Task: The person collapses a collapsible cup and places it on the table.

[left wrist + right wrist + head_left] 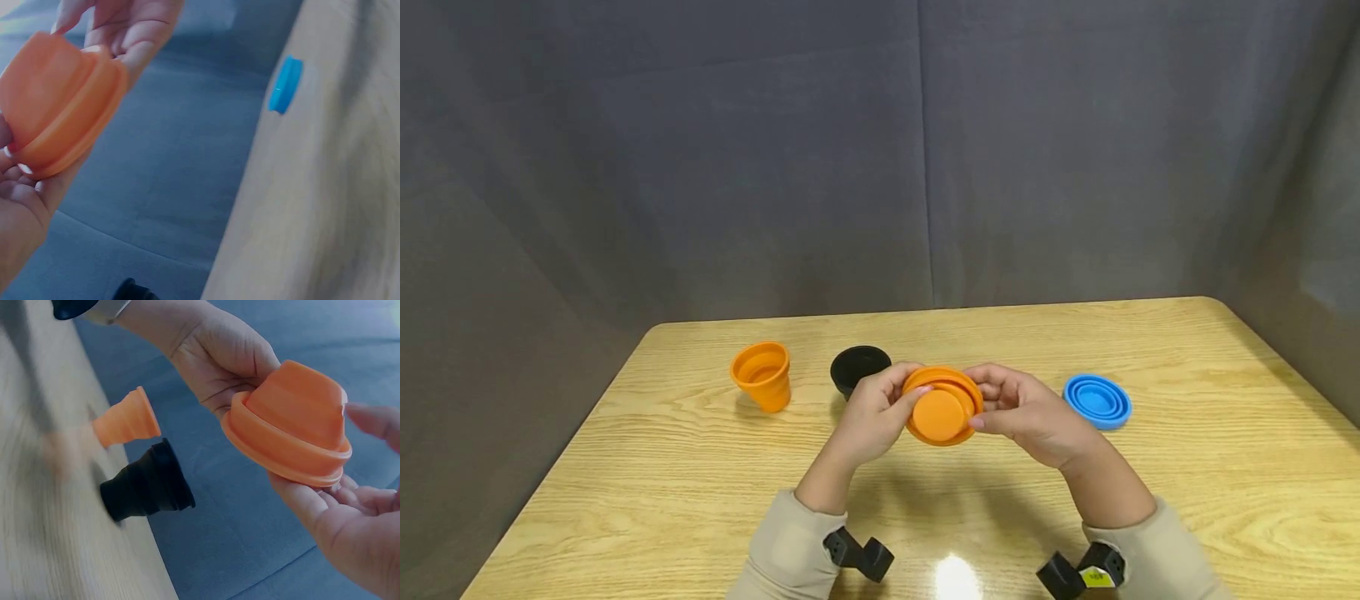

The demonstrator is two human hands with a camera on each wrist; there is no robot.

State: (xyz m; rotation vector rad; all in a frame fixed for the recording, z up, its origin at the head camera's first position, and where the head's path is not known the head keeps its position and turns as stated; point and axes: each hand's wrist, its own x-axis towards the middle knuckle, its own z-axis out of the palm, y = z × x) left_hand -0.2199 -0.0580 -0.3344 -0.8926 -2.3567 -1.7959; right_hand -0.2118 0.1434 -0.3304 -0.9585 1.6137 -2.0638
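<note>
Above table | hands hold orange cup near rim | black cup apparently apart

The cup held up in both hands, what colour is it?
The cup is orange, clearest in the right wrist view.

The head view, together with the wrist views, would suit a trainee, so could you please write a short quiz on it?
1. Which cup on the table lies folded flat?
2. True or false: the left hand and the right hand both touch the held cup.
3. Fill the gap: in the head view, the ____ cup stands to the left of the black cup.

Key:
1. The blue cup.
2. True.
3. Orange: the standing orange cup.
</note>
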